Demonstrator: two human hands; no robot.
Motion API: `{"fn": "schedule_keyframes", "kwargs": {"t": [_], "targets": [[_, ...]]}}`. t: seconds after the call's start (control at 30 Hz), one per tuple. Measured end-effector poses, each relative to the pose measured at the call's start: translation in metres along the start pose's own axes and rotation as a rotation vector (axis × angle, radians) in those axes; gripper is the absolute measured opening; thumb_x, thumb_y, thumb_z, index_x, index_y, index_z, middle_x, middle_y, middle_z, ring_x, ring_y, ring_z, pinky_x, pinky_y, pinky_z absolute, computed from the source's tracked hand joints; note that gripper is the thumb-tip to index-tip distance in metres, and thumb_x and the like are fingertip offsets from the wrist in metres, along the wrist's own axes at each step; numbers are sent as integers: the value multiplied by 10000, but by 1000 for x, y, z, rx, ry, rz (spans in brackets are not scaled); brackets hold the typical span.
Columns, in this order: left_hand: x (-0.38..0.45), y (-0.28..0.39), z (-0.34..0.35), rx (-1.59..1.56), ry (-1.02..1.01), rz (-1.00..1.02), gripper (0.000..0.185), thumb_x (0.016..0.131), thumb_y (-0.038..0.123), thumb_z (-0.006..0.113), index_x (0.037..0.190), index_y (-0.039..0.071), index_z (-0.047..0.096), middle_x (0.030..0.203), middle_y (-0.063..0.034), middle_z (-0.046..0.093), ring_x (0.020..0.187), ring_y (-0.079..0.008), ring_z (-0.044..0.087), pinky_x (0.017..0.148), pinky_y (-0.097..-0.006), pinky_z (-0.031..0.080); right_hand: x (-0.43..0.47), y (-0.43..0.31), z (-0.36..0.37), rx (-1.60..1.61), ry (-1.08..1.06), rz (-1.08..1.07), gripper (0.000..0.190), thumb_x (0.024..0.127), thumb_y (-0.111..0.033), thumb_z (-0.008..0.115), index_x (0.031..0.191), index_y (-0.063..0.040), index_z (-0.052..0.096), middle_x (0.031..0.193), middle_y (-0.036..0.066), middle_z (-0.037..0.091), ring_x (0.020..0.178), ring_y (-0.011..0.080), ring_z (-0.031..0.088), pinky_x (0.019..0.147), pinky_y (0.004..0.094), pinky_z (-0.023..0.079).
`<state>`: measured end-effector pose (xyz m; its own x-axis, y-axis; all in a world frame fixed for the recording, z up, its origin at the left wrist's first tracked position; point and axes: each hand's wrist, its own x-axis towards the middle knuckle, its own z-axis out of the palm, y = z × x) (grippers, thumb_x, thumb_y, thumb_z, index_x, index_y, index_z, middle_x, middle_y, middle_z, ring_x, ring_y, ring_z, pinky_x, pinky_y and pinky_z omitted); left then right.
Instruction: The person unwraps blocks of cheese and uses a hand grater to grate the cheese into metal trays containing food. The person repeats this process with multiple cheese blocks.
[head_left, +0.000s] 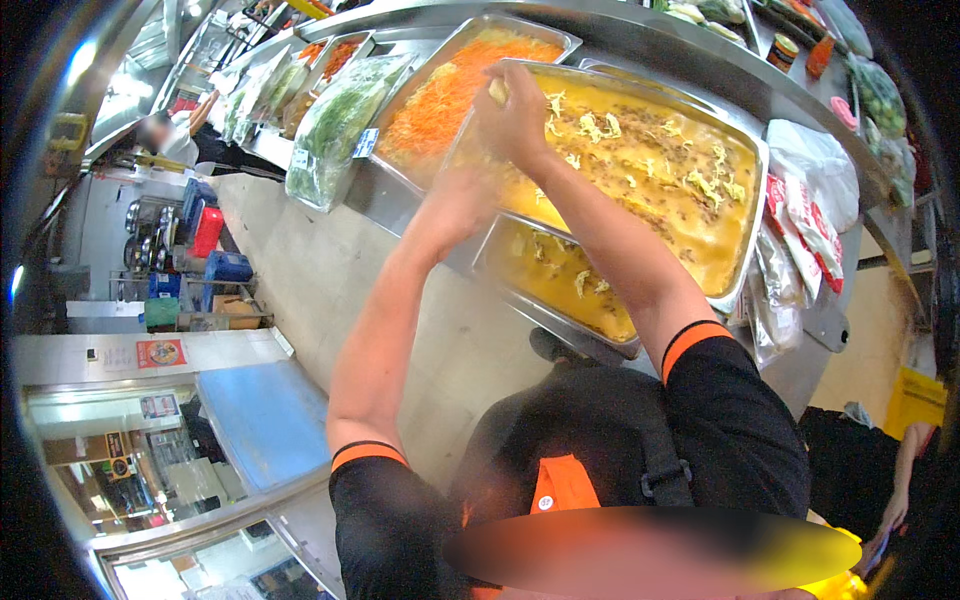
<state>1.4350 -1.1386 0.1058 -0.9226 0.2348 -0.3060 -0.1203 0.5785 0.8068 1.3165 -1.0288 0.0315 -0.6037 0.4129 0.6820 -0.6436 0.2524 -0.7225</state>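
My right hand (511, 112) is closed around a pale yellow piece of food over the left end of a large metal tray. That tray (759, 161) holds a smooth yellow layer dotted with brown crumbs and pale shreds. Lower and to the left, my left hand (469, 199) is blurred near the tray's left edge; its fingers cannot be made out. Behind both hands stands a metal pan with shredded carrot (457, 90) and paler shreds. A similar yellow-filled tray (555, 274) lies partly under the large one, on the side nearer me.
Bagged green leaves (337, 127) lie left of the carrot pan. Red and white packets (806, 225) and a clear plastic bag (776, 300) lie right of the trays. A metal shelf edge (675, 37) runs behind them. Other people are at the far left and lower right.
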Motion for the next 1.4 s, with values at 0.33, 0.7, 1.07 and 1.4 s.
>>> {"fn": "schedule_keyframes", "kwargs": {"t": [0.33,0.7,1.07,1.4], "targets": [[-3,-20,-10,-164,17,-52,220,994,247,477,913,48,525,546,72,342,429,-43,264,398,-231,204,22,21,3,-33,0,61,291,729,-106,717,999,-40,630,953,137,634,906,296,616,830,378,499],[-14,-17,5,-46,-69,39,214,994,243,472,897,59,521,541,74,328,436,-32,251,404,-224,187,-16,30,0,-97,-59,22,306,730,-132,724,1010,-53,632,1004,153,613,953,346,586,862,415,478],[-3,-15,12,-416,-59,-204,210,1007,241,475,914,59,524,533,72,327,406,-44,271,376,-227,205,16,11,-47,-65,-54,69,419,774,-300,798,1047,-37,622,977,102,618,884,246,594,819,352,483],[-8,-9,19,-382,-19,-190,212,999,245,479,911,56,518,550,67,332,408,-39,271,375,-222,201,-23,-3,-17,17,-181,40,353,726,-188,744,1010,-30,606,984,170,591,978,354,568,870,435,471]]}}
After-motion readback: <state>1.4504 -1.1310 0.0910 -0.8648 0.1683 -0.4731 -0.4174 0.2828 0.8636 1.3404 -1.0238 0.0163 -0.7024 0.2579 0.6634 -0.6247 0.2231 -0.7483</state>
